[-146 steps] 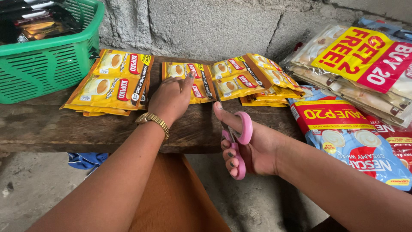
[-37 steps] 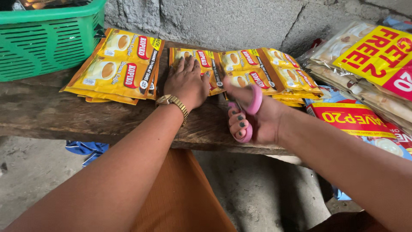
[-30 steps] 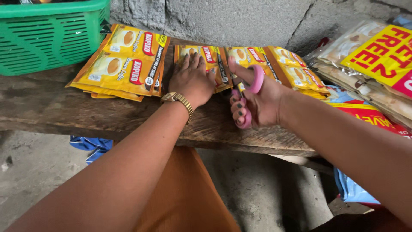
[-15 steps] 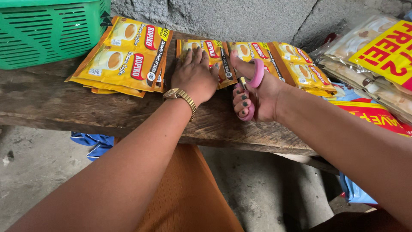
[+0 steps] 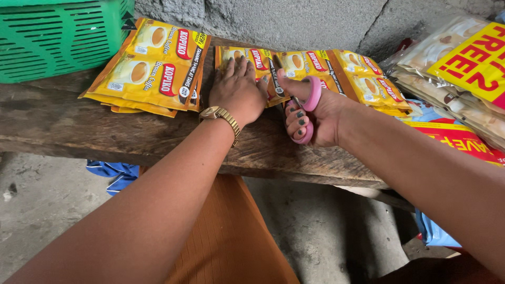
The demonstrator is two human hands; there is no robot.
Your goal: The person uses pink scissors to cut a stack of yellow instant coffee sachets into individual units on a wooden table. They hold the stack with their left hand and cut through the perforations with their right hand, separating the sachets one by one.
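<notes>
A strip of yellow and orange coffee sachets [image 5: 315, 66] lies along a worn wooden bench [image 5: 105, 137]. My left hand [image 5: 238, 90], with a gold watch on the wrist, presses flat on the strip's left end. My right hand [image 5: 315, 113] grips pink-handled scissors [image 5: 307, 108], thumb and fingers through the loops. The dark blades point away from me and lie on the strip just right of my left hand. A separate stack of the same sachets [image 5: 152, 71] rests to the left.
A green plastic basket [image 5: 58, 37] stands at the back left of the bench. Large yellow, red and clear packs [image 5: 463, 73] are piled at the right. A rough grey block wall runs behind. Orange cloth [image 5: 226, 236] and a concrete floor lie below.
My right hand has brought the scissors forward from the bench's front edge onto the sachet strip. My left hand stays pressed on the strip. The view has moved closer.
</notes>
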